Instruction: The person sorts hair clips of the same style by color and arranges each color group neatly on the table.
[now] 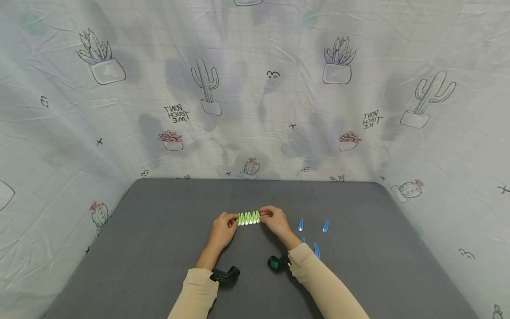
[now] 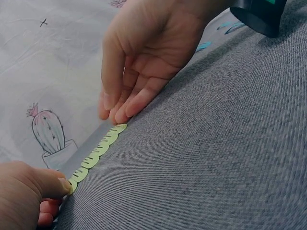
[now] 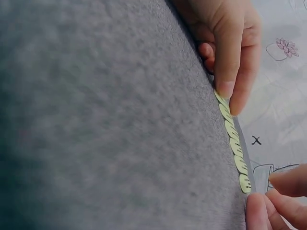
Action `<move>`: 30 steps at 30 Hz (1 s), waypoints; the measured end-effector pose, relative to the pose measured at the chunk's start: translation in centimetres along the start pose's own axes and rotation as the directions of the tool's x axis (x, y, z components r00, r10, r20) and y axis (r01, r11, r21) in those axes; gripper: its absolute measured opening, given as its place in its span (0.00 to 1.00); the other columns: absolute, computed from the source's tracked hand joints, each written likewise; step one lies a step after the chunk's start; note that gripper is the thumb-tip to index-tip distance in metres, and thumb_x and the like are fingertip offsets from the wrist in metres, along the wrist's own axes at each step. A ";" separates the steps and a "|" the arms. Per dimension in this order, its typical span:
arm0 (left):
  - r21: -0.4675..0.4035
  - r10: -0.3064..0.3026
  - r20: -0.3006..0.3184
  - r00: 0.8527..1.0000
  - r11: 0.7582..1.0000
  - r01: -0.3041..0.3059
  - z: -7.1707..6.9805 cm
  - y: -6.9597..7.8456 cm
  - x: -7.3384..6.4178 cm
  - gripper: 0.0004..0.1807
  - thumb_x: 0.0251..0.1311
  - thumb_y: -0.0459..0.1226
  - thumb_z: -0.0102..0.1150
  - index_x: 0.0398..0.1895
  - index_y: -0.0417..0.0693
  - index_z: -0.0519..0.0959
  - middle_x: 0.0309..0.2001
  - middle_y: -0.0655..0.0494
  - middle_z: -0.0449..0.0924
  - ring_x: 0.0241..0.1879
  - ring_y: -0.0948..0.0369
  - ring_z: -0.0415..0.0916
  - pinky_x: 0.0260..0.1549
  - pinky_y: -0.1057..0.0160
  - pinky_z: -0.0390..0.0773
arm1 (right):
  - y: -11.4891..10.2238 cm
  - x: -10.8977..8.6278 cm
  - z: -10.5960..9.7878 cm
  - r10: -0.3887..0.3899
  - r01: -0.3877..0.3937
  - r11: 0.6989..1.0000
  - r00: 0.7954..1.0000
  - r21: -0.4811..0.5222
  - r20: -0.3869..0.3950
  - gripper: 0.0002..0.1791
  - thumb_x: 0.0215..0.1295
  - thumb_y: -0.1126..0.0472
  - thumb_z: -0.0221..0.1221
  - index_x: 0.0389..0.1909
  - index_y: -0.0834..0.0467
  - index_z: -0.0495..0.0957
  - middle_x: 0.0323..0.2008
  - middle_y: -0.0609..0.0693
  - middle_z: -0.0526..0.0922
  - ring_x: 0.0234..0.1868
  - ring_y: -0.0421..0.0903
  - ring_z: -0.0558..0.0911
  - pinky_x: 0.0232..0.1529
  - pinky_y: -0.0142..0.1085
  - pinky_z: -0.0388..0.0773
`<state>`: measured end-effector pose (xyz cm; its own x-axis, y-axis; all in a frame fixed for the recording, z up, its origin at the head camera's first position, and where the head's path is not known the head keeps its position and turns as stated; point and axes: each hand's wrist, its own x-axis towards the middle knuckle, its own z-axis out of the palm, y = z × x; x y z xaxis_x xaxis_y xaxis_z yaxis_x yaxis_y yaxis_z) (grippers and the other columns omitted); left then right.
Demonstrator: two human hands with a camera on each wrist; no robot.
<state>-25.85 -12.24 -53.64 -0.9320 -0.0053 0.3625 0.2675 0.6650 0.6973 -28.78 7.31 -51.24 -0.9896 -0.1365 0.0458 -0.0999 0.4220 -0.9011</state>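
Note:
Several yellow-green snap hair clips (image 1: pixel 249 218) lie side by side in an overlapping row on the grey table. My left hand (image 1: pixel 223 230) pinches the clip at the left end between thumb and finger; the left wrist view shows the thumb on that clip (image 2: pixel 73 186). At the opposite end is my right hand (image 1: pixel 276 221), fingers loosely bent and fingertips right at the last clip (image 3: pixel 245 183). Thumb and forefinger of this hand stand apart in the right wrist view.
Several blue snap hair clips (image 1: pixel 325 227) lie loose to the right, some partly behind the right forearm. A grey cloth covers the table (image 1: pixel 159 248). Behind it hangs a white curtain (image 1: pixel 255 110) printed with cacti. Each wrist wears a black camera mount (image 1: pixel 225 275).

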 end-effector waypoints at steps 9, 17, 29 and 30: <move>-0.021 -0.003 -0.002 1.000 1.000 0.002 0.1 0.0 0.0 0.10 0.58 0.31 0.61 0.43 0.42 0.84 0.28 0.55 0.73 0.24 0.65 0.66 0.25 0.66 0.68 | 0.2 -1.0 -0.8 -0.060 0.059 0.997 0.998 0.048 0.016 0.17 0.61 0.66 0.60 0.51 0.65 0.78 0.45 0.59 0.83 0.47 0.54 0.81 0.43 0.41 0.79; -0.098 0.027 -0.067 0.997 0.995 -0.034 0.4 -0.3 -0.1 0.09 0.58 0.30 0.59 0.42 0.42 0.84 0.31 0.55 0.77 0.29 0.62 0.74 0.30 0.63 0.75 | 0.3 -2.4 -2.6 -0.094 0.091 0.993 0.994 0.072 0.051 0.20 0.63 0.66 0.60 0.55 0.65 0.75 0.49 0.60 0.81 0.51 0.56 0.80 0.48 0.43 0.78; -0.239 0.155 0.088 0.984 0.962 -0.130 1.6 3.1 -0.7 0.15 0.57 0.34 0.63 0.49 0.43 0.81 0.46 0.49 0.83 0.45 0.53 0.80 0.46 0.52 0.76 | 1.6 -6.1 -7.4 -0.111 0.105 0.988 0.992 0.111 0.057 0.23 0.63 0.68 0.59 0.58 0.69 0.70 0.55 0.65 0.76 0.57 0.60 0.76 0.55 0.40 0.74; -0.253 0.175 0.100 0.979 0.956 -0.145 1.8 3.5 -0.8 0.15 0.57 0.33 0.63 0.49 0.42 0.81 0.46 0.48 0.82 0.47 0.52 0.79 0.47 0.52 0.76 | 1.8 -6.4 -7.8 -0.113 0.106 0.988 0.992 0.114 0.056 0.23 0.63 0.67 0.59 0.59 0.69 0.70 0.56 0.66 0.76 0.57 0.60 0.75 0.55 0.38 0.75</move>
<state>-24.61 -8.56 -52.59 -0.8904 0.1858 0.4155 0.4531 0.4475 0.7710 -23.41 15.95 -49.79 -0.9646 -0.2332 0.1233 -0.1919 0.2997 -0.9345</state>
